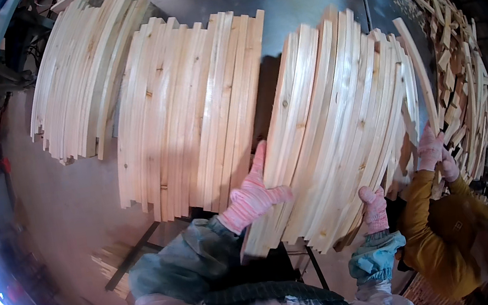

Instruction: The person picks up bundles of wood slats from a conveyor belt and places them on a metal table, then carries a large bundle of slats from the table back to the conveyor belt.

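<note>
My left hand (253, 198), in a pink knitted glove, lies against the left side of a row of pale wooden strips (321, 123). Its fingers are stretched out, one pointing away along the edge, and the thumb reaches over the nearest strip. By the near right end of the same row is my right hand (375, 209), gloved alike, thumb apart from the fingers; the finger ends are partly hidden. The strips lie side by side with uneven ends. Left of my left hand lies a second row of strips (188, 110), across a narrow dark gap.
A third batch of strips (89, 68) lies at the far left. At right, a person in a mustard sleeve (417, 206) holds one loose strip (418, 72) with gloved hands. Beyond is a large heap of wood offcuts (452, 61). Sawdust covers part of the dark metal surface (292, 5).
</note>
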`<state>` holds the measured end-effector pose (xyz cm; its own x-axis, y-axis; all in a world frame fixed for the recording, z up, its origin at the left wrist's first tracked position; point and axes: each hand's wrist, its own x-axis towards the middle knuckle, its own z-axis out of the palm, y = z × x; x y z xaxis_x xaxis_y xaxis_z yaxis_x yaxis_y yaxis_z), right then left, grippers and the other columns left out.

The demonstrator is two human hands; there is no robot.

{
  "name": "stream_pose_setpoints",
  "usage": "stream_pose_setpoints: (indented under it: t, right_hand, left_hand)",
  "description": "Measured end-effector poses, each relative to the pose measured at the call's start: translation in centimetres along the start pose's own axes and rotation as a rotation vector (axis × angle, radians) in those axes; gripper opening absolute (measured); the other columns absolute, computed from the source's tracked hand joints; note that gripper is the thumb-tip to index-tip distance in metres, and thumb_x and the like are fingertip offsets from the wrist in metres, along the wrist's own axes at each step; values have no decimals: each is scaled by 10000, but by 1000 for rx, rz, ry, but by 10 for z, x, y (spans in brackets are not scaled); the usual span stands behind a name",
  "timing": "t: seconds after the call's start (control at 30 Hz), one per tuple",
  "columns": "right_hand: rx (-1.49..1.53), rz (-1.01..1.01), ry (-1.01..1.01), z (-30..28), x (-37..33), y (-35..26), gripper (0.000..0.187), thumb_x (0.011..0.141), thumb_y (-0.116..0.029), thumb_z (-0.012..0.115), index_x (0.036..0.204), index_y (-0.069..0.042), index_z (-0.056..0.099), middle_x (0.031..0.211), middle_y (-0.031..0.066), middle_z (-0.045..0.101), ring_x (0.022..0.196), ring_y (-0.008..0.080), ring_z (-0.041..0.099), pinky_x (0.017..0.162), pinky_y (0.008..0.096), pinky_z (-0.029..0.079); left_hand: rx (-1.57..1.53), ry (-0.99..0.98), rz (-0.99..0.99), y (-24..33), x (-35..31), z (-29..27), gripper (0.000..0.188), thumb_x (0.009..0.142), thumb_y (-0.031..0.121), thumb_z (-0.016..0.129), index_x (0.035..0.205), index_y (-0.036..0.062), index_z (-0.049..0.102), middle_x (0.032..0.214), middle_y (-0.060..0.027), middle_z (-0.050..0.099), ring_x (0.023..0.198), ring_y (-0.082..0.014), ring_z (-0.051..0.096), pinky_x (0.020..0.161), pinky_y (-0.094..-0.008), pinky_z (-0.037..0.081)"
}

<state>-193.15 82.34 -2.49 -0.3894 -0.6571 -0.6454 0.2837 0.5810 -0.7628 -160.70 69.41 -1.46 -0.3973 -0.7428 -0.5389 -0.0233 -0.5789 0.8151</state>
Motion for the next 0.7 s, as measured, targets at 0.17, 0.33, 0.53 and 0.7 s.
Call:
stream_pose_setpoints:
  t: [0.17, 0.33, 0.53, 0.7]
  right_hand:
    - [-35, -100, -137, 110, -23, -30, 619, 755, -202, 744, 1285, -45, 466, 1045, 95, 651, 916, 210, 648, 764, 320, 528]
    - [-372, -135, -197, 253, -44, -57, 726, 774, -287, 742, 1371, -27, 420, 1078, 84, 632, 894, 185, 623, 787, 324, 518]
    - [-953, -347, -88, 317, 18, -24, 932, 818, -469, 675, 1509, -59, 204, 1300, 161, 555, 1160, 232, 545, 987, 326, 419]
    - [-213, -189, 30, 272, 17, 38, 649, 928, -466, 550, 1391, -21, 454, 1314, 167, 563, 1218, 240, 517, 1026, 292, 367]
  left_hand:
    - [-208, 37, 34, 67, -50, -96, 1062, 753, 17, 762, 1539, 171, 64, 1377, -116, 492, 1013, -167, 614, 841, -293, 522]
    - [-65, 86, -14, 99, -63, -231, 992, 786, 54, 750, 1533, 180, 109, 1406, -119, 457, 1083, -202, 602, 863, -349, 538]
    - [895, 261, -177, 37, 1, -321, 1095, 737, 558, 728, 1533, 161, 89, 1569, -144, 171, 1341, -288, 396, 1101, -355, 339]
    - [369, 437, -139, 15, -33, -333, 727, 890, 513, 563, 1477, 157, 322, 1405, -139, 470, 1266, -289, 475, 1077, -344, 355]
